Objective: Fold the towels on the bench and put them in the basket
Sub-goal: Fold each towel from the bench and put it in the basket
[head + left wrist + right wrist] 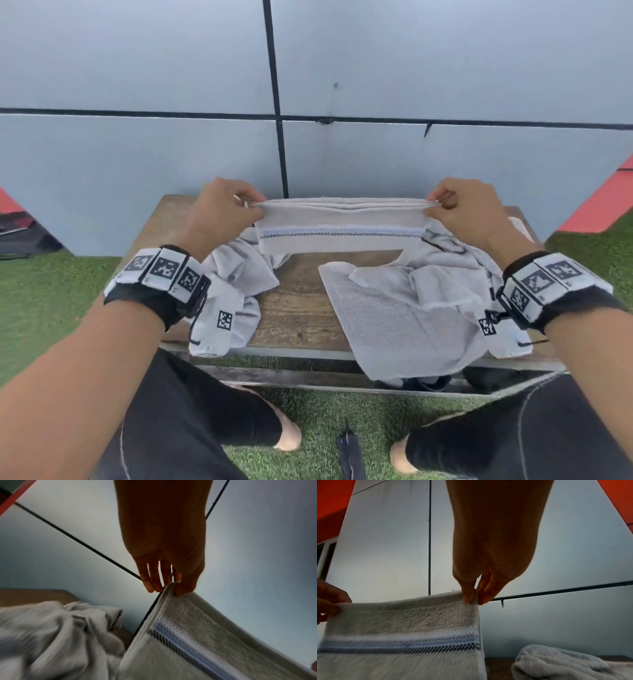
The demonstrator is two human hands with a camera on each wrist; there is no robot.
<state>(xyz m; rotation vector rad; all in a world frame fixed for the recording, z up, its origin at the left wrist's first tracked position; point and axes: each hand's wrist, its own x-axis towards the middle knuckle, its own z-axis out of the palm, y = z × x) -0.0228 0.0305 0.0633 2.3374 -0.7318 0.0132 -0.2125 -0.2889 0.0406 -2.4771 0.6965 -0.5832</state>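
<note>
A folded pale grey towel (pixel 339 222) with a blue, white and black stripe hangs stretched between both hands above the wooden bench (pixel 301 301). My left hand (pixel 251 204) pinches its upper left corner, thumb in front and fingers behind, as the left wrist view shows at the towel (pixel 188 622) under the left hand (pixel 171 586). My right hand (pixel 434 204) pinches the upper right corner; in the right wrist view the right hand (pixel 475 597) holds the towel (pixel 412 616) by its edge. No basket is in view.
Crumpled pale towels lie on the bench, one (pixel 239 274) at the left and a larger one (pixel 411 308) at the right that drapes over the front edge. A grey panelled wall (pixel 376 102) rises behind the bench. Green turf (pixel 51 301) surrounds it; my knees are below.
</note>
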